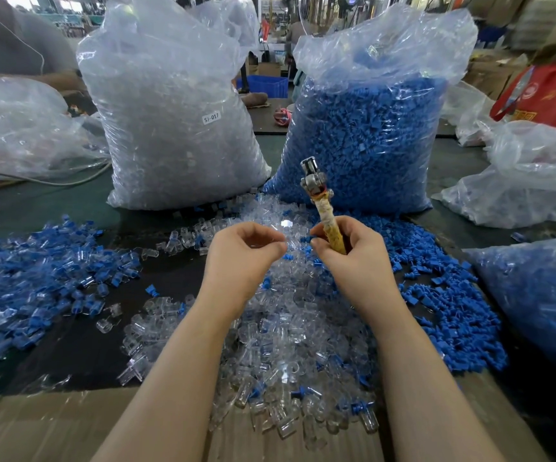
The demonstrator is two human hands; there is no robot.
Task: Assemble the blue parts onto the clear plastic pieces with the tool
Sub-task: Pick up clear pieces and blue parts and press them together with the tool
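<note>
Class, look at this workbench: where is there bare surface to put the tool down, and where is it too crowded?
Bare dark mat lies between the left heap of assembled pieces and the central clear pile, with bare cardboard just below it. More bare mat sits before the clear-parts bag. Crowded: under both hands and the blue pile at right.

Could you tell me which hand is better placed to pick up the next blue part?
Probably the right hand: though it grips the tool, the loose blue parts lie on its side.
</note>
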